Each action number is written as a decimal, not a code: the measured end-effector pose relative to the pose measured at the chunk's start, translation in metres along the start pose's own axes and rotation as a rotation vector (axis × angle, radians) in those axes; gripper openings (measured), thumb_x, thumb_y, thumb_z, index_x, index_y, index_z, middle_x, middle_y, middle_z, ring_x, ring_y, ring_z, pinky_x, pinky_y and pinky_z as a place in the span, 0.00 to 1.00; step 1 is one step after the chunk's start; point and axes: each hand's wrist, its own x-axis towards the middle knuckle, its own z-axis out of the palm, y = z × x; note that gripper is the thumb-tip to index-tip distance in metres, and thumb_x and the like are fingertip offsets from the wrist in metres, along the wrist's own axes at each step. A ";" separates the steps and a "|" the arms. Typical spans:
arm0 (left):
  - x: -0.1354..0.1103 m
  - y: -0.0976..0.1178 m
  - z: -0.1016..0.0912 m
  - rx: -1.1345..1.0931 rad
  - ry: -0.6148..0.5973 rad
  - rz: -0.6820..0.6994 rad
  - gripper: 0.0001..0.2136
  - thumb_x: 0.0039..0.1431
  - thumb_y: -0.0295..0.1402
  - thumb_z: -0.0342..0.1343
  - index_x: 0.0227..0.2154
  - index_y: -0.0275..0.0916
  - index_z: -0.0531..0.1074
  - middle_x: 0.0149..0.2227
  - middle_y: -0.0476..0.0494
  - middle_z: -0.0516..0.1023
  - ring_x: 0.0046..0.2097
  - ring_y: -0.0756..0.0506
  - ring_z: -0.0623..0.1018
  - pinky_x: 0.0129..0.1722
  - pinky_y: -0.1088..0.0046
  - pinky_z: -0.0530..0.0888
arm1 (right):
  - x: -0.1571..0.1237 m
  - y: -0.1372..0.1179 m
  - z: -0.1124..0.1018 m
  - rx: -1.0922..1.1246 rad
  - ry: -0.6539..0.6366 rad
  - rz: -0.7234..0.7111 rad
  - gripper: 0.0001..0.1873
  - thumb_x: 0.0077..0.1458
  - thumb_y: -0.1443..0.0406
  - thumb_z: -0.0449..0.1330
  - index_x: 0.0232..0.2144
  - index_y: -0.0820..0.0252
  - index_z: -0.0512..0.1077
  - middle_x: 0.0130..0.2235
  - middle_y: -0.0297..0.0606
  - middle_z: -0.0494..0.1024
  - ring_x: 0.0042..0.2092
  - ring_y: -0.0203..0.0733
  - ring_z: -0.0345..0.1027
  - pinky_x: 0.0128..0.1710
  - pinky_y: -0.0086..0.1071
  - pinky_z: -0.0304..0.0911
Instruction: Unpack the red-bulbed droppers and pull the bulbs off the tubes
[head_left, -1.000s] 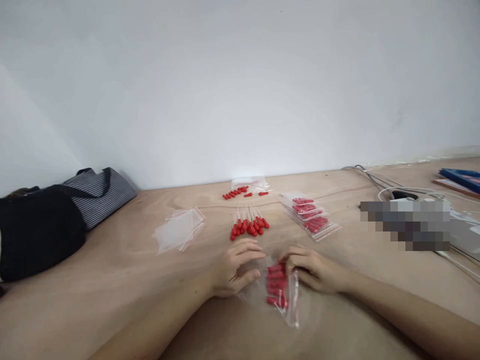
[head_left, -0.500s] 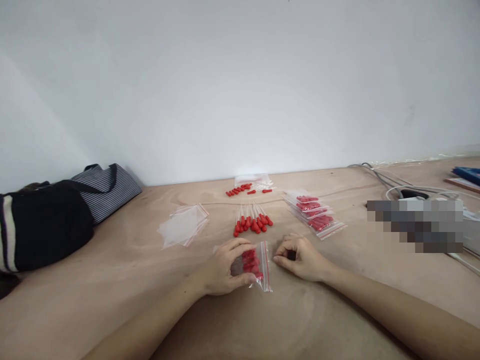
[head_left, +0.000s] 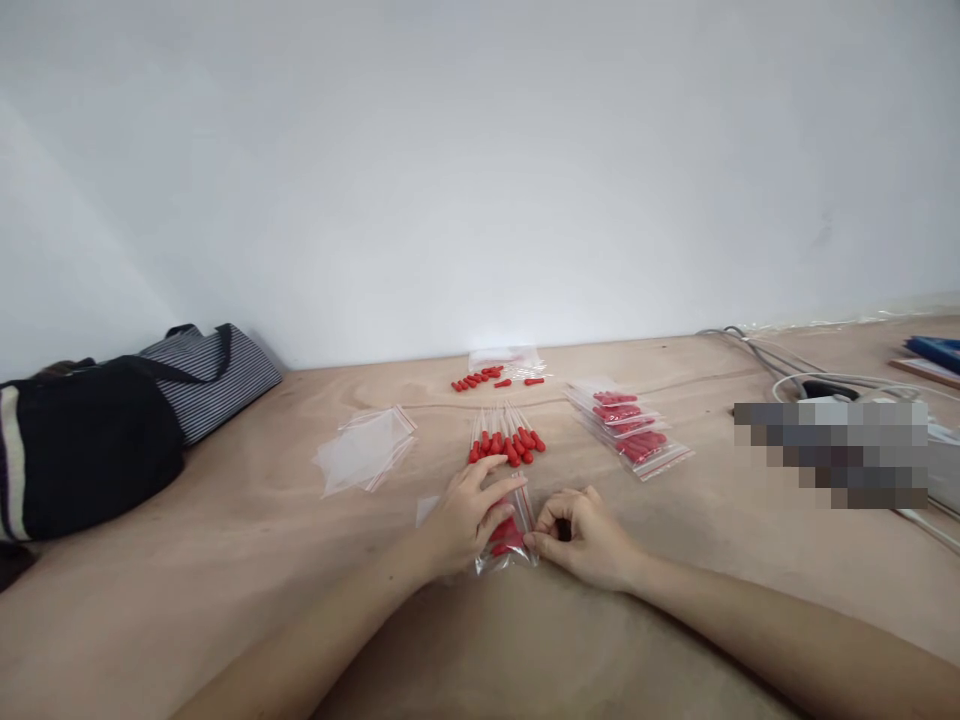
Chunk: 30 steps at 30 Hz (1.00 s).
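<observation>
In the head view, the plastic bag (head_left: pixel 519 562) lies on the desk (head_left: pixel 225 610) between the two hands, partly beneath the left hand (head_left: pixel 477 515) and touching the fingertips of the right hand (head_left: pixel 585 538). The left hand arches over the bag with its fingers spread and slightly bent. On the right hand, thumb and forefinger come together at the bag's zip edge; whether any film is caught between them, I cannot tell.

The bag is thin, clear and glossy, creased along its near side, with smooth red pieces (head_left: pixel 501 548) showing through. Just beyond the left hand, droppers (head_left: pixel 513 452) lie fanned out, with slim translucent stems and rounded, matte red bulbs. To their right, filled bags (head_left: pixel 642 446) overlap in a slanting row; to their left, flat rectangular bags (head_left: pixel 360 452) of milky film are fanned out, their edges lined in red. Small red bulbs (head_left: pixel 470 381) lie loose near the smooth white wall (head_left: pixel 480 180). The desk has pale, wavy wood grain.
</observation>
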 end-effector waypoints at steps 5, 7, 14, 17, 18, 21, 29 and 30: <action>0.021 -0.010 -0.005 0.114 -0.047 0.274 0.16 0.55 0.20 0.45 0.42 0.42 0.70 0.50 0.40 0.65 0.50 0.44 0.66 0.48 0.64 0.65 | -0.002 0.000 0.003 0.010 0.070 0.004 0.12 0.45 0.60 0.59 0.16 0.60 0.65 0.22 0.28 0.71 0.28 0.32 0.62 0.36 0.33 0.48; 0.027 -0.009 -0.005 0.132 -0.058 0.333 0.12 0.55 0.21 0.47 0.36 0.40 0.72 0.46 0.41 0.69 0.47 0.45 0.68 0.46 0.67 0.66 | -0.003 0.000 0.003 -0.011 0.094 -0.019 0.12 0.45 0.61 0.59 0.16 0.60 0.64 0.21 0.28 0.70 0.27 0.32 0.61 0.36 0.33 0.47; 0.032 -0.008 -0.005 0.195 -0.012 0.482 0.07 0.56 0.25 0.49 0.25 0.36 0.69 0.36 0.44 0.74 0.37 0.49 0.71 0.38 0.73 0.66 | -0.005 0.000 0.004 -0.049 0.155 -0.151 0.14 0.47 0.61 0.59 0.15 0.61 0.62 0.19 0.27 0.68 0.26 0.31 0.59 0.33 0.31 0.46; 0.031 -0.010 -0.003 0.211 0.020 0.542 0.10 0.58 0.23 0.46 0.23 0.36 0.68 0.33 0.46 0.75 0.35 0.50 0.70 0.36 0.74 0.65 | -0.005 0.003 0.003 -0.067 0.152 -0.225 0.15 0.50 0.60 0.57 0.17 0.61 0.63 0.20 0.28 0.68 0.26 0.31 0.59 0.33 0.31 0.46; 0.030 -0.011 -0.002 0.205 0.042 0.556 0.11 0.58 0.23 0.45 0.23 0.36 0.68 0.32 0.46 0.75 0.34 0.50 0.70 0.35 0.74 0.65 | -0.004 0.005 0.001 -0.079 0.145 -0.252 0.13 0.51 0.61 0.56 0.18 0.60 0.64 0.21 0.29 0.68 0.26 0.31 0.59 0.33 0.32 0.46; 0.026 -0.014 0.003 0.167 0.140 0.587 0.13 0.58 0.22 0.44 0.23 0.36 0.69 0.29 0.47 0.75 0.32 0.51 0.70 0.33 0.75 0.65 | -0.001 0.012 -0.006 -0.147 0.125 -0.348 0.06 0.53 0.67 0.52 0.27 0.57 0.68 0.24 0.30 0.70 0.30 0.33 0.60 0.34 0.32 0.46; 0.023 -0.019 0.011 0.051 0.242 0.587 0.12 0.59 0.24 0.45 0.23 0.37 0.70 0.28 0.47 0.76 0.30 0.52 0.71 0.32 0.76 0.65 | 0.013 0.030 -0.011 -0.358 0.235 -0.793 0.08 0.53 0.69 0.53 0.31 0.53 0.71 0.26 0.32 0.69 0.32 0.35 0.55 0.34 0.34 0.44; 0.023 -0.018 0.010 0.039 0.241 0.584 0.12 0.59 0.24 0.45 0.24 0.37 0.70 0.28 0.47 0.76 0.30 0.52 0.71 0.32 0.76 0.65 | 0.015 0.030 -0.010 -0.381 0.257 -0.830 0.07 0.53 0.68 0.53 0.29 0.53 0.71 0.26 0.32 0.70 0.32 0.35 0.55 0.34 0.35 0.44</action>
